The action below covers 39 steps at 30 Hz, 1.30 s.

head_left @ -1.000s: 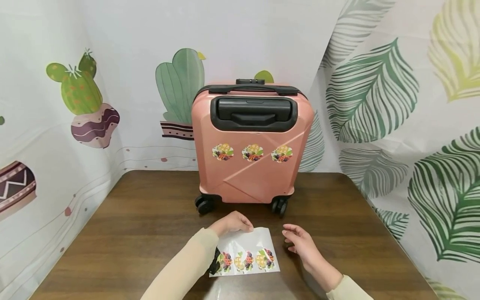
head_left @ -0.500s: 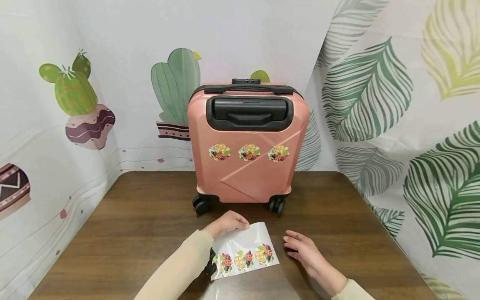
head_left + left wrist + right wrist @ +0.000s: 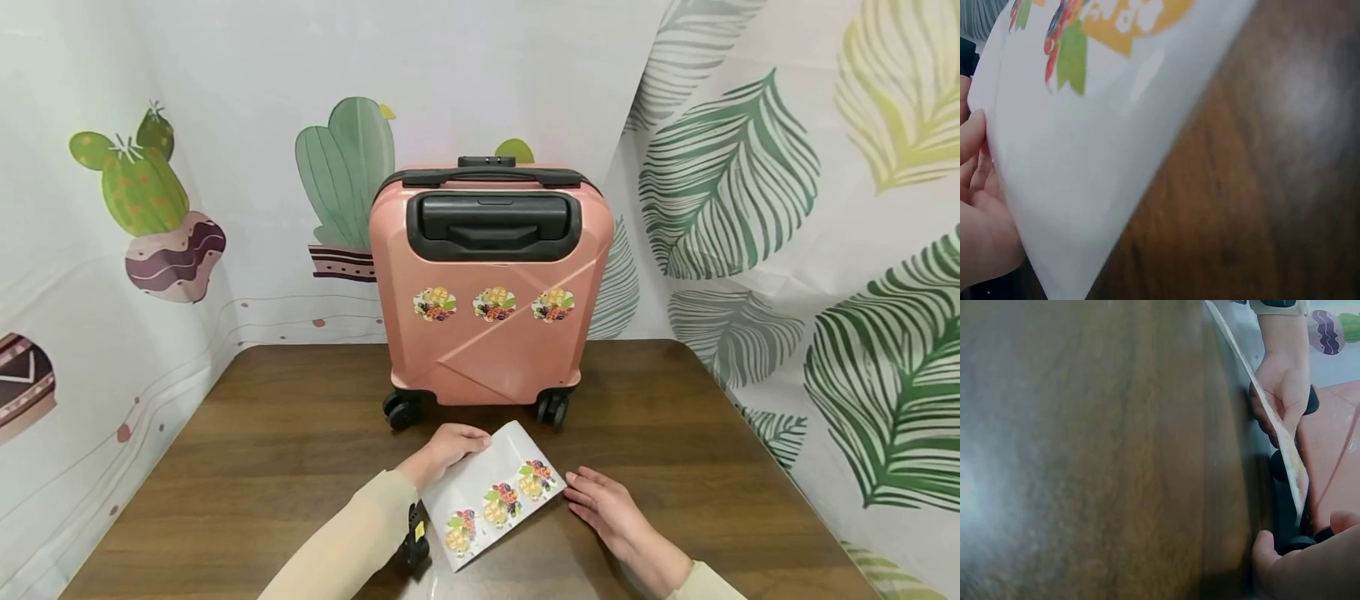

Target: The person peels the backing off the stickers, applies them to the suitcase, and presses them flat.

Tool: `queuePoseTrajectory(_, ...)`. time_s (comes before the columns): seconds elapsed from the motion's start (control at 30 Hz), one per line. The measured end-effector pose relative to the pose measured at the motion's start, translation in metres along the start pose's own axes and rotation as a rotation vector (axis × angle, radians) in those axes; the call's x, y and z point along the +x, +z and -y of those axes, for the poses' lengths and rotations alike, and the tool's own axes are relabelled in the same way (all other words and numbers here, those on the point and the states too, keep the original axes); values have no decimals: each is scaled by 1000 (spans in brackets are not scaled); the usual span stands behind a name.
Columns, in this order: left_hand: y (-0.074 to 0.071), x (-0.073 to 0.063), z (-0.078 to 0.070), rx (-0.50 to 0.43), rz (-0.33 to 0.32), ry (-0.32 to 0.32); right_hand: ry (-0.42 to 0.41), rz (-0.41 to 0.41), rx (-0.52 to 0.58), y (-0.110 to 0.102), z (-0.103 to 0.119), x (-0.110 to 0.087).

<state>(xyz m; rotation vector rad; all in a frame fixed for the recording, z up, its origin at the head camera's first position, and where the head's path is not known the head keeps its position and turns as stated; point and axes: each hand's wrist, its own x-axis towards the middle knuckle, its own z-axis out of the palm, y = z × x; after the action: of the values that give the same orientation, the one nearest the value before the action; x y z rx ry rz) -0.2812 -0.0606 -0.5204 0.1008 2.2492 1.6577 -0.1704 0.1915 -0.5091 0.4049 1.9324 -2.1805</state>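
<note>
Left hand [image 3: 450, 447] pinches sticker sheet [image 3: 480, 473], now turned further counterclockwise in head view; right hand [image 3: 611, 514], fingers loosely extended, holds nothing, sheet's corner now just beside it.

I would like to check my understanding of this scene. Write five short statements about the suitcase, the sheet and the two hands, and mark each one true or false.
1. The left hand holds the white sheet. True.
2. The pink suitcase lies flat on its side. False: it stands upright on its wheels.
3. Three fruit stickers sit in a row on the suitcase. True.
4. The sheet shows five fruit designs. False: it shows three.
5. The right hand grips the suitcase's handle. False: it is beside a corner of the sheet.
</note>
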Motion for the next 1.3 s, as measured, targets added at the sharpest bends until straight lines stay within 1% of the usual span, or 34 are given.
queuePoseTrajectory(0.2,5,-8,-6,-148,-47,-19,30,153,63,-5,-2,-3)
queuePoseTrajectory(0.3,8,-12,-9,-194,-71,-15,37,213,79,-4,-3,-5)
queuePoseTrajectory(0.4,10,-18,-11,-225,-84,-30,50,241,91,0,-4,-6)
queuePoseTrajectory(0.5,12,-23,-14,-237,-94,-49,62,246,120,3,-4,-7)
queuePoseTrajectory(0.63,15,-27,-15,-273,-118,-58,82,244,167,8,-4,-8)
queuePoseTrajectory(0.7,16,-29,-14,-302,-127,-65,89,228,180,11,-5,-8)
queuePoseTrajectory(0.77,17,-31,-13,-336,-129,-74,90,195,183,14,-5,-7)
queuePoseTrajectory(0.93,18,-37,-12,-399,-107,-72,67,64,156,22,-4,-4)
queuePoseTrajectory(1.13,15,-44,-13,-404,-59,-78,28,-88,113,27,0,2)
queuePoseTrajectory(1.2,14,-46,-13,-401,-41,-85,20,-114,99,27,2,5)
queuePoseTrajectory(1.3,12,-48,-14,-404,-12,-87,10,-125,80,26,5,8)
